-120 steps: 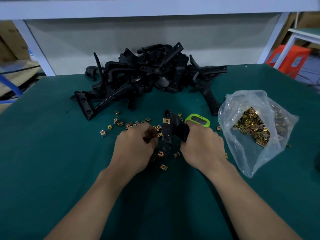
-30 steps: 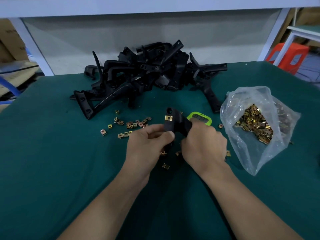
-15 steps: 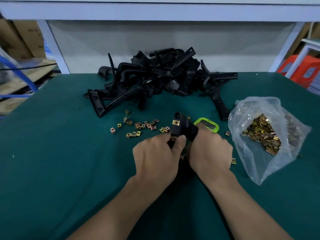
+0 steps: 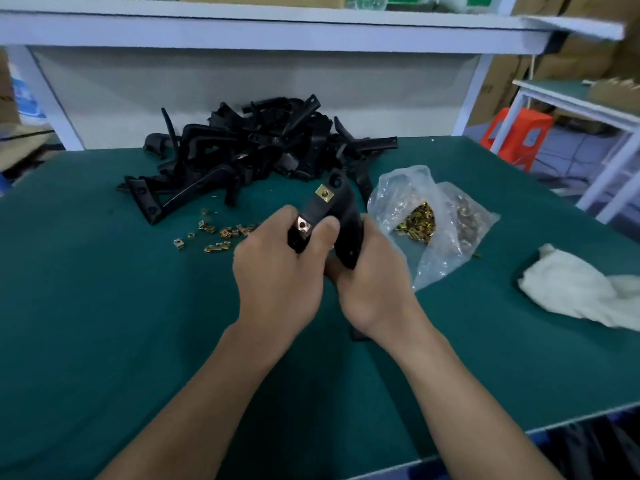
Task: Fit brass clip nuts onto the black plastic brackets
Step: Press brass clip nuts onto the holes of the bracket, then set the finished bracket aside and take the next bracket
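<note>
Above the green table [image 4: 104, 306], left hand [image 4: 277, 275] and right hand [image 4: 375, 282] grip a bracket [image 4: 341, 209], half hiding it.

Free passage: green table mat [image 4: 104, 323] at near left and near right. Obstacles: left hand [image 4: 280, 271] and right hand [image 4: 374, 282] gripping a black plastic bracket [image 4: 346, 220], centre; heap of black plastic brackets [image 4: 256, 150] beneath a white shelf [image 4: 277, 32], far; scattered brass clip nuts [image 4: 214, 237], left; clear plastic bag [image 4: 450, 230] and white cloth [image 4: 581, 292], right.

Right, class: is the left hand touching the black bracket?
Touching. The head view shows the left hand gripping the black bracket, finger and thumb either side of a brass nut.
</note>
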Demonstrator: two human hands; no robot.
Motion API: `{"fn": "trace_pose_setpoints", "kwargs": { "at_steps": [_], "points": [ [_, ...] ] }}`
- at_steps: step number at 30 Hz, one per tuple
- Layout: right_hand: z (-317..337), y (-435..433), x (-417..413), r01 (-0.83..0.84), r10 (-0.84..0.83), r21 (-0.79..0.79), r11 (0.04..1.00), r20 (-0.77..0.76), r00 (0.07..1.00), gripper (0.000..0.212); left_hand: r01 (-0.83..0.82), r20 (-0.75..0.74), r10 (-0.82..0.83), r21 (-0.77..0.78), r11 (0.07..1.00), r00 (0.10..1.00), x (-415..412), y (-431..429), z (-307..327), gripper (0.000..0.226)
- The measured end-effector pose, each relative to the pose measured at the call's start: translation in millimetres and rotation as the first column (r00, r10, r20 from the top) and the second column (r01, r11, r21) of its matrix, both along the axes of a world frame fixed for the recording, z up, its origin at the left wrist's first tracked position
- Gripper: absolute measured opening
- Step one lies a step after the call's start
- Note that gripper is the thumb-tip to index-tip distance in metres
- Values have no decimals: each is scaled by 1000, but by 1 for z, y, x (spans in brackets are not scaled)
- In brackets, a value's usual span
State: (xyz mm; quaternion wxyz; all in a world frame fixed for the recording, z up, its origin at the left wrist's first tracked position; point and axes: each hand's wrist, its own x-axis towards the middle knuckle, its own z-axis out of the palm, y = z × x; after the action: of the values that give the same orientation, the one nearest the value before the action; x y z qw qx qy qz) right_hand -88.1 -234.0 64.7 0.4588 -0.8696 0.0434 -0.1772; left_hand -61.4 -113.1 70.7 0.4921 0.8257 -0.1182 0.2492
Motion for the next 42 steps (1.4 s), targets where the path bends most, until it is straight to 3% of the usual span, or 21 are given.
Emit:
{"fn": "trace_pose_setpoints", "kwargs": {
  "at_steps": [3, 5, 10, 13, 15, 18, 20, 21, 23, 25, 26, 27, 29, 31, 34, 36, 39, 42],
  "points": [
    [15, -29, -37, 61, -58, 51, 997, -55, 997, 27, 68, 26, -69, 41, 997, 997, -28, -28, 12, 48],
    [24, -51, -64, 138, -138, -2, 990, -69, 988, 31, 142, 20, -143, 54, 988, 989, -45, -50, 16, 48],
    [28, -109, -154, 297, -296, -9, 955, -123, 947, 18, 433, -53, -430, 98, 896, 902, -92, -116, 17, 51],
    [16, -135, -223, 397, -369, 222, 891, -159, 916, 19, 686, -218, -684, -78, 723, 696, -130, -163, 10, 49],
    [3, -147, -266, 471, -439, 416, 778, -178, 881, 16, 771, -314, -778, -176, 612, 545, -162, -192, -2, 43],
    [-16, -157, -317, 540, -518, 626, 563, -242, 821, 17, 844, -437, -775, -66, 533, 456, -199, -231, -32, 46],
    [-28, -159, -344, 586, -549, 688, 428, -317, 773, 25, 870, -556, -722, 3, 493, 412, -215, -255, -48, 49],
    [-34, -160, -355, 601, -560, 709, 368, -347, 752, 28, 878, -597, -717, -43, 476, 360, -223, -268, -55, 43],
    [-43, -167, -375, 629, -585, 723, 284, -389, 711, 29, 866, -667, -728, -259, 427, 160, -243, -298, -61, 25],
    [-47, -191, -390, 644, -646, 735, 211, -390, 656, 24, 805, -683, -727, -468, 365, -67, -265, -325, -61, 39],
    [-46, -210, -395, 649, -701, 745, 153, -381, 603, 22, 820, -695, -714, -458, 343, -90, -273, -337, -62, 42],
    [-45, -232, -399, 643, -753, 761, 87, -372, 542, 20, 866, -715, -698, -374, 332, -41, -280, -347, -64, 46],
    [-47, -278, -403, 601, -804, 799, -28, -375, 462, 5, 926, -740, -646, -86, 367, 188, -288, -356, -68, 55],
    [-55, -312, -404, 635, -762, 770, -54, -444, 473, 21, 923, -721, -628, 44, 382, 294, -291, -353, -75, 51],
    [-74, -319, -394, 752, -706, 660, -9, -537, 462, 13, 934, -660, -680, 102, 342, 321, -288, -344, -94, 26],
    [-87, -307, -375, 761, -694, 649, -5, -550, 464, 12, 909, -624, -684, 112, 402, 379, -279, -340, -104, 20],
    [-107, -271, -338, 702, -658, 712, 14, -522, 543, 17, 857, -630, -648, 57, 512, 429, -267, -337, -111, 30],
    [-116, -238, -305, 621, -614, 784, 13, -483, 624, 27, 866, -624, -667, 32, 499, 407, -255, -331, -110, 42]
  ]
}}
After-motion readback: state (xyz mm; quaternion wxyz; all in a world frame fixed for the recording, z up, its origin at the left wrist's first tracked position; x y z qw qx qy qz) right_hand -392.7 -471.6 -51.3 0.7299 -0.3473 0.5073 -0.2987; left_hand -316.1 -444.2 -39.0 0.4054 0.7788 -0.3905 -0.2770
